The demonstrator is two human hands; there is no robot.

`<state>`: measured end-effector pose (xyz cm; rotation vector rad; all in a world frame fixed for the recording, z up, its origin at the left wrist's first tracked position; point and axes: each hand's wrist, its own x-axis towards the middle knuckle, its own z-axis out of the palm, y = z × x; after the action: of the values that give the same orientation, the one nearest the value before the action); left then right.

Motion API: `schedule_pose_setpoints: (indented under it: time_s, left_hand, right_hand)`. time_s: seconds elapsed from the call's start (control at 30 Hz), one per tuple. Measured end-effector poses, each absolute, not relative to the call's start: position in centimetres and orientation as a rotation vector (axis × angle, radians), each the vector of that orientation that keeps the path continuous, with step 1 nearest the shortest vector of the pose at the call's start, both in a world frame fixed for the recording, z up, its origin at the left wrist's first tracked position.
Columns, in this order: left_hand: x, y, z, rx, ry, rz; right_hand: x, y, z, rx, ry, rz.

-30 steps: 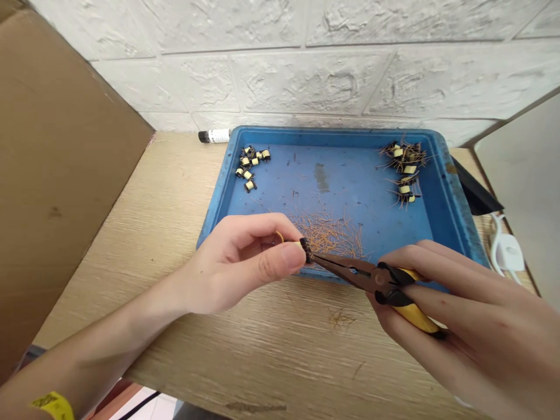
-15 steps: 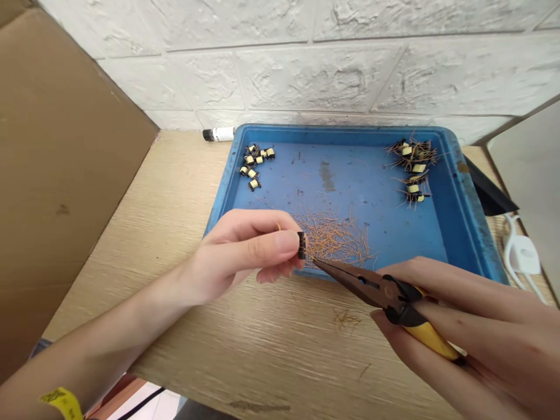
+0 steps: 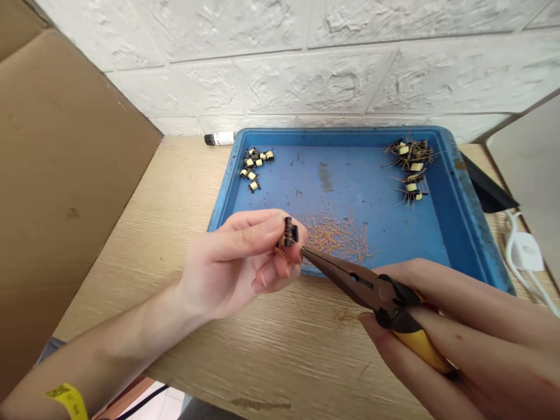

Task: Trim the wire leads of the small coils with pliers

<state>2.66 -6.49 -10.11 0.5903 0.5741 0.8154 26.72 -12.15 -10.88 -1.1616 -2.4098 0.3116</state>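
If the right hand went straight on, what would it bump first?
The needle-nose pliers in the right hand would probably touch the small transformer in the left hand first, though depth is unclear.

White textured brick wall behind a wooden desk.

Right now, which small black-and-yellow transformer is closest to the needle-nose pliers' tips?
The one in the left hand, beside the pliers' tips; others lie in the blue tray's left cluster and right cluster.

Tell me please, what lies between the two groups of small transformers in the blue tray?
In the head view, the blue tray's floor, with a grey smudge and a few stray wire bits.
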Motion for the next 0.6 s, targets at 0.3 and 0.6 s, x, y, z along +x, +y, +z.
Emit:
schedule_pose_setpoints:
  time_s: [0.3,0.6]
  left_hand:
    - [1.6,-5.1,-10.9,0.834,0.608,0.764]
    - [1.1,-5.1,-10.9,0.974,0.624,0.603]
  right_hand:
    - [27.0,-10.9,-9.6,-1.104,-2.428,0.440]
    - [27.2,-10.7,-9.6,-1.101,-2.448,0.527]
